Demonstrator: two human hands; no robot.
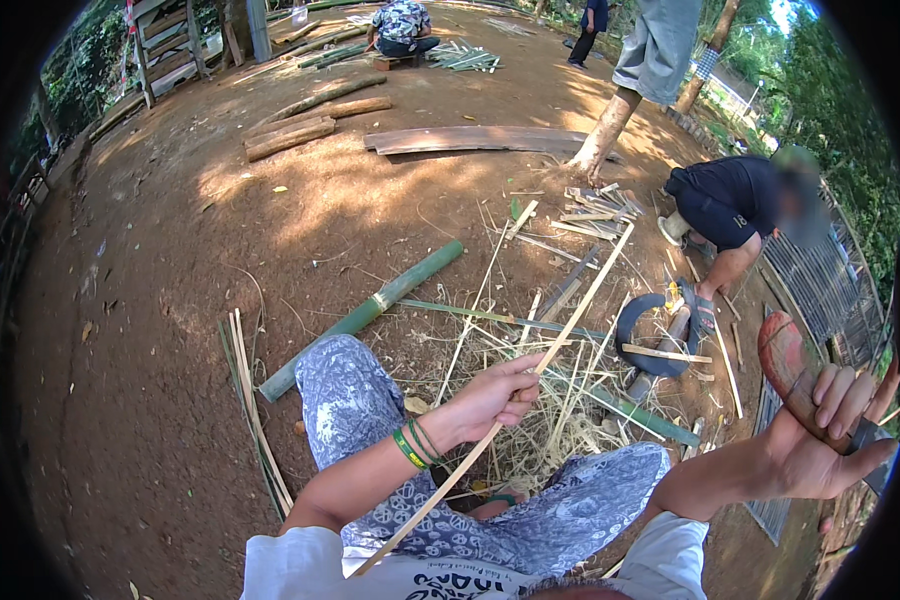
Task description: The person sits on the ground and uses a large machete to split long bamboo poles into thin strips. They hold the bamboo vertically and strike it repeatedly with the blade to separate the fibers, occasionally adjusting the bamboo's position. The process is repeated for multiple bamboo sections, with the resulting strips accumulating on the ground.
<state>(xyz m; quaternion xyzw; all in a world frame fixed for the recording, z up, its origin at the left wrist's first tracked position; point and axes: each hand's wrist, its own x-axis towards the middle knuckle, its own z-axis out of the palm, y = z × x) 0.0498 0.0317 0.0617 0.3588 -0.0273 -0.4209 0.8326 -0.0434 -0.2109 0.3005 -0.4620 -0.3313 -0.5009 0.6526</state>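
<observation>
Curved-handled tool point(785, 365) is sitting clamped in the right grip point(832, 425), while the left grip point(502, 400) is pinching the pale strip point(579, 310), ends extending above and below that grip; probably best: supporting it straight, tool angled clear.

The slim strip point(585, 299) is pale straw-yellow; the curved handle point(784, 365) at three o'clock, reddish brown; the bamboo pole point(348, 325) towards nine, green; the trousers point(345, 395), blue-grey with whitish print.
</observation>
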